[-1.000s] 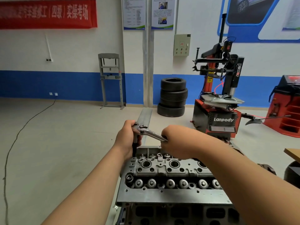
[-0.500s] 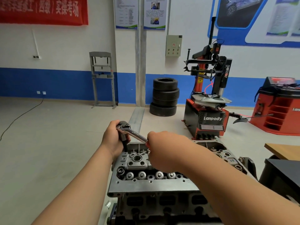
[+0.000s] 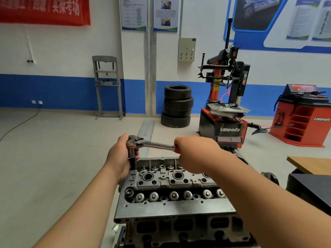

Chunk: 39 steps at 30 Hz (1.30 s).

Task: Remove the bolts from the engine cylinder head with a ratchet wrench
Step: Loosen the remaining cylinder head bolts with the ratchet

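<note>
Trouble could come if the wrench point(image 3: 154, 144) tips: the socket point(image 3: 132, 163) may slip off the bolt, and the right hand point(image 3: 193, 153) could bang into the head point(image 3: 170, 206). The left hand point(image 3: 120, 158) has its grip wrapped round the socket at the head's far left corner. The right hand's grip is tight on the wrench handle. The head sits low in front of the person. The bolt hides under the socket, and the right arm point(image 3: 250, 194) covers the head's right end.

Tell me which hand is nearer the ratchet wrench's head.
Left. The left hand wraps around the extension right under the wrench head, touching it; the right hand holds the far end of the handle, away from it.
</note>
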{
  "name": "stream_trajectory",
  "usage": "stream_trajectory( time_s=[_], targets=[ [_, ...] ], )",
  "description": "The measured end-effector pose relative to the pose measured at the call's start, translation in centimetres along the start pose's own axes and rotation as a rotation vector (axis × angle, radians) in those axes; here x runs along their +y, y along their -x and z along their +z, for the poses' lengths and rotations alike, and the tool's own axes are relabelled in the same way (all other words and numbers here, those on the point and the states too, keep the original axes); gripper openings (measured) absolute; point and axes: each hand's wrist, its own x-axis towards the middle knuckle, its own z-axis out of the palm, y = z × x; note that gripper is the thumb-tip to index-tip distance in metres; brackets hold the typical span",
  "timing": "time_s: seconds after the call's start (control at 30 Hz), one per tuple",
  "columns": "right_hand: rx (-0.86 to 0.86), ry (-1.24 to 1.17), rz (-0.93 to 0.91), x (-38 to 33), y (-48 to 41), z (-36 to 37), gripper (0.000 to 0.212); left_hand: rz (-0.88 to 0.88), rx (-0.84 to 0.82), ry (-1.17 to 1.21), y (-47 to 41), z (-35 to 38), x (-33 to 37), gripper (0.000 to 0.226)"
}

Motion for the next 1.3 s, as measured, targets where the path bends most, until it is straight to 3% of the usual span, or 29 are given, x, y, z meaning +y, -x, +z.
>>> stream_trajectory(
  time_s=[0.23,0.47,0.57,0.73,0.97,1.13,1.3],
  targets=[
    [0.042,0.093,0.071,2.0,-8.5,2.5,0.025,0.144,0.008,-0.065,-1.0,0.6,-1.7,0.028],
    [0.126,0.097,0.028,-0.1,-14.4,4.6,0.029,0.168,-0.007,-0.111,-1.6,-0.1,-2.7,0.035],
    [0.110,0.146,0.059,-0.2,-13.4,4.5,0.029,0.196,-0.004,-0.081,-1.7,-0.3,-2.9,0.025],
    [-0.078,0.173,0.155,0.1,-5.5,2.3,0.039,0.161,-0.051,-0.074,-1.4,0.2,-2.2,0.035],
    [0.055,0.036,-0.127,-4.4,5.5,1.6,0.046,0.118,-0.056,0.078,-1.3,0.7,-1.2,0.037],
    [0.111,0.052,-0.060,-2.3,2.7,2.3,0.023,0.174,-0.029,0.010,-1.3,1.0,-2.0,0.035],
    [0.016,0.019,0.086,1.3,-7.4,3.5,0.033,0.238,0.015,-0.188,-1.1,1.2,-2.6,0.045]
  ],
)
